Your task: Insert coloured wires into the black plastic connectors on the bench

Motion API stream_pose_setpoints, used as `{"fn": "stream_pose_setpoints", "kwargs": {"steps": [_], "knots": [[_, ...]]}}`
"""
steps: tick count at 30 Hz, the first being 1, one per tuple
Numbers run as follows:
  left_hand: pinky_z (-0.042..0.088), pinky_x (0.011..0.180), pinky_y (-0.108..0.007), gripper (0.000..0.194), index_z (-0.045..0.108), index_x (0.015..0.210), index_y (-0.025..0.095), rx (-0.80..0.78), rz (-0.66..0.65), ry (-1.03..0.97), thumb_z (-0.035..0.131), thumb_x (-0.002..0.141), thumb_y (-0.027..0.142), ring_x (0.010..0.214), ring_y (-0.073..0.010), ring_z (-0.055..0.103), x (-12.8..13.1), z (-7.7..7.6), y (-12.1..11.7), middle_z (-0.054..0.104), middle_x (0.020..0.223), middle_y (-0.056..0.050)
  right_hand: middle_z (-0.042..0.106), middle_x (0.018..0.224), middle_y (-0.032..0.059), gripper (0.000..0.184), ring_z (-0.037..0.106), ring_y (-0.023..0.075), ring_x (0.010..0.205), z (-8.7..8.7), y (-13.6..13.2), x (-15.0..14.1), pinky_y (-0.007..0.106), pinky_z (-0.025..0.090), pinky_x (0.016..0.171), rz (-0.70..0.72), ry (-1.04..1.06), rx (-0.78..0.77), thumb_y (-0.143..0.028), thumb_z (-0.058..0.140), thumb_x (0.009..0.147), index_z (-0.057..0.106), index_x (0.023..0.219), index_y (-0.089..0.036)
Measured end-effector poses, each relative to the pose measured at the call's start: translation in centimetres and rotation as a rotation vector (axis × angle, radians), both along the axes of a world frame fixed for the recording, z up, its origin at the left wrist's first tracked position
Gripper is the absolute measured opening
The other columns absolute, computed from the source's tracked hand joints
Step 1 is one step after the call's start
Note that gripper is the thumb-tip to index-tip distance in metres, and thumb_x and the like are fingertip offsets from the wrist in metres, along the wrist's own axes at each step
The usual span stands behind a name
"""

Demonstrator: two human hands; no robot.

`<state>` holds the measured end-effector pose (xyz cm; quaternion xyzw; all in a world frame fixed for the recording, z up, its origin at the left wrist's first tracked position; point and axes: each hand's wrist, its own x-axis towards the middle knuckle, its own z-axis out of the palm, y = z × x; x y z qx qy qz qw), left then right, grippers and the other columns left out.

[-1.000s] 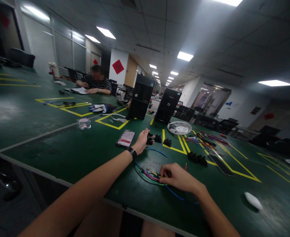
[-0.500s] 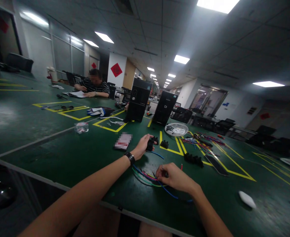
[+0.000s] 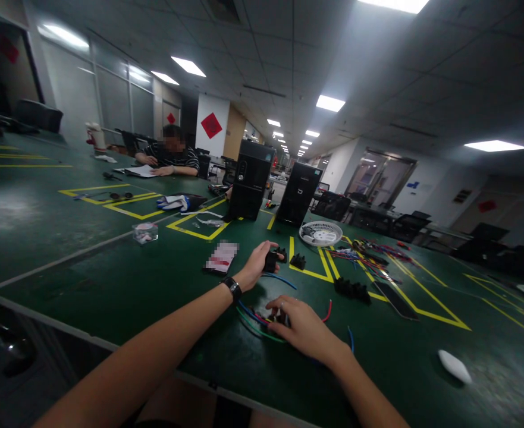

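My left hand (image 3: 262, 261) is closed round a black ridged block (image 3: 270, 262), partly hidden by the fingers. A short blue wire (image 3: 282, 279) lies just below it. Over the loose bundle of coloured wires (image 3: 253, 324) hovers my right hand (image 3: 300, 324), its fingers curved and its thumb apart from them. What lies under those fingers is partly covered. A red wire end (image 3: 328, 311) and a blue wire end (image 3: 351, 340) stick out beyond this hand. Two similar black pieces rest to the right: a small one (image 3: 298, 261) and a longer one (image 3: 352, 289).
Two black computer towers (image 3: 298, 193) stand behind, near a white round basket (image 3: 320, 234). Many wires (image 3: 369, 258) are heaped at right. A phone (image 3: 221, 257), a clear box (image 3: 146, 232) and a white mouse-like object (image 3: 455, 366) are on the table. Another person (image 3: 172, 156) sits across.
My right hand has moved slightly left over the wires, and its fingers have spread from a closer pinch. The wire ends at right have shifted. My left hand stays put with the black block.
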<state>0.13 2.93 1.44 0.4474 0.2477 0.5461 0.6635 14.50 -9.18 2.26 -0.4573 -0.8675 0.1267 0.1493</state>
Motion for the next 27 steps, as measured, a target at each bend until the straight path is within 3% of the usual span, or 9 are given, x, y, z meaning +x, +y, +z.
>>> {"fn": "stream_pose_setpoints", "kwargs": {"steps": [6,14,20,27], "knots": [[0.051,0.051,-0.027,0.036,0.049,0.108,0.016,-0.006,-0.050,-0.003,0.041,0.092,0.047,0.051,-0.0128,0.060,0.0,-0.2,-0.2,0.069,0.088,-0.011,0.068,0.083,0.0033,0.011,0.061,0.0157,0.078,0.2,0.5,0.9,0.024,0.041,0.071,-0.085,0.105,-0.114,-0.024,0.058,0.084,0.068,0.083,-0.018],[0.054,0.058,-0.034,0.050,0.047,0.118,0.023,0.095,-0.169,-0.079,0.045,0.085,0.060,0.070,-0.0168,0.065,0.8,0.0,-2.2,0.062,0.113,-0.013,0.066,0.067,0.0006,0.025,0.059,0.0129,0.056,0.9,1.7,1.9,0.025,0.044,0.057,-0.171,0.850,-0.244,-0.039,0.060,0.083,0.058,0.093,-0.016],[0.052,0.065,-0.029,0.048,0.050,0.116,0.016,0.108,-0.199,-0.132,0.048,0.086,0.054,0.082,-0.0183,0.065,2.4,-0.4,-3.1,0.063,0.107,-0.015,0.065,0.060,-0.0026,0.032,0.053,0.0098,0.042,-0.3,2.5,1.4,0.020,0.035,0.044,-0.232,1.031,-0.263,-0.043,0.066,0.077,0.046,0.086,-0.019],[0.048,0.051,-0.023,0.052,0.051,0.120,0.014,0.049,-0.220,-0.180,0.054,0.084,0.052,0.082,-0.0208,0.065,3.3,-0.6,-4.1,0.062,0.112,-0.017,0.063,0.059,-0.0020,0.036,0.051,0.0079,0.040,-1.3,3.3,1.4,0.017,0.032,0.040,-0.259,1.131,-0.333,-0.044,0.068,0.075,0.042,0.074,-0.019]]}}
